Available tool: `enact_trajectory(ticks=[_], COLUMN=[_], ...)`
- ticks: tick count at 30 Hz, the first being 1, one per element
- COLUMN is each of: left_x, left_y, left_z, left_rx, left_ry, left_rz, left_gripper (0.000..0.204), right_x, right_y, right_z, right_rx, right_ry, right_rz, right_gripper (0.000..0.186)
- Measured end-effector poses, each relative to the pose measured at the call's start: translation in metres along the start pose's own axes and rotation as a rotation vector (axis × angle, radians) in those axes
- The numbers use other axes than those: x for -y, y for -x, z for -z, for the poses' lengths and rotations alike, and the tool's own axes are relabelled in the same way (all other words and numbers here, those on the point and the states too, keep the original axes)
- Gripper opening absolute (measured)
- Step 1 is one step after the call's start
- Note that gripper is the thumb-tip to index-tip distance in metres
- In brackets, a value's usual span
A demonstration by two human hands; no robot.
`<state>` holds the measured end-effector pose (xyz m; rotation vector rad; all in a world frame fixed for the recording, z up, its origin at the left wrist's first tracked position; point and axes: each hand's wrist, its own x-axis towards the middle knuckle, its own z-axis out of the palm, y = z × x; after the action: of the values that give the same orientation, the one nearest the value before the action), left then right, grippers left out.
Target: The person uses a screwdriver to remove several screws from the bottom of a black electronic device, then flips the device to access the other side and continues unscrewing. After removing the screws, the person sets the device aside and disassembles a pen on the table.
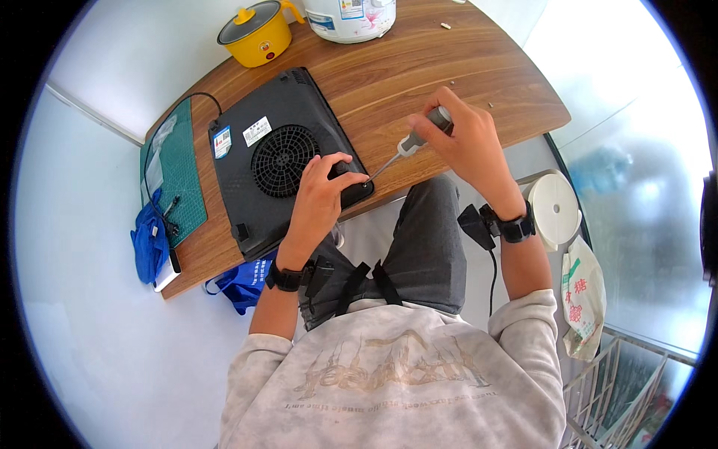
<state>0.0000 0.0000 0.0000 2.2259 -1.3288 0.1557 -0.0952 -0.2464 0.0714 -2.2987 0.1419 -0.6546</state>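
Note:
A black flat appliance [254, 202] lies vent-side up on the wooden table, with a round grille [277, 159] and labels on it. My right hand [460, 142] is closed around the grey-handled screwdriver [411, 143], whose tip angles down to a small screw at the appliance's near right corner. My left hand [321, 198] lies on the appliance with fingers apart, its thumb beside the screwdriver's tip.
The wooden table [381, 75] carries a yellow pot [256, 43], white appliance [351, 15], green mat [183, 165], blue cloth [149, 243], cable and small pieces. At right are a white round object [555, 206], plastic bag [582, 299] and wire rack [613, 378].

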Motion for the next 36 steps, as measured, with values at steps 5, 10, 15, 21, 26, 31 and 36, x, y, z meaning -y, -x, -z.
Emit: enact_trajectory(ticks=[5, 10, 15, 21, 26, 31, 36], left_x=[-0.004, -0.002, -0.001, -0.001, -0.004, -0.003, -0.003], left_y=[-0.001, 0.0, 0.0, 0.0, -0.001, 0.0, -0.001], left_z=[-0.008, -0.007, -0.008, -0.006, -0.008, -0.007, -0.007], left_rx=[-0.017, -0.017, -0.024, -0.007, -0.039, -0.038, -0.047], left_ry=[0.011, 0.028, 0.009, 0.026, 0.054, 0.023, 0.032], left_rz=[-0.004, 0.017, 0.006, 0.02, 0.012, 0.018, 0.009], left_gripper=[0.036, 0.032, 0.031, 0.031, 0.041, 0.042, 0.042], right_x=[-0.006, 0.006, 0.009, 0.017, 0.01, 0.032, 0.039], right_y=[-0.002, -0.007, -0.008, -0.008, -0.008, 0.005, 0.012], right_z=[0.001, -0.007, -0.014, -0.014, -0.016, -0.009, -0.006], right_rx=[-0.022, -0.053, -0.104, -0.062, -0.07, -0.021, 0.032], right_ry=[-0.12, -0.065, -0.068, -0.125, -0.072, -0.123, -0.161], right_rz=[0.094, 0.058, 0.01, -0.102, -0.009, 0.163, 0.285], right_gripper=[0.033, 0.038, 0.04, 0.042, 0.042, 0.027, 0.038])
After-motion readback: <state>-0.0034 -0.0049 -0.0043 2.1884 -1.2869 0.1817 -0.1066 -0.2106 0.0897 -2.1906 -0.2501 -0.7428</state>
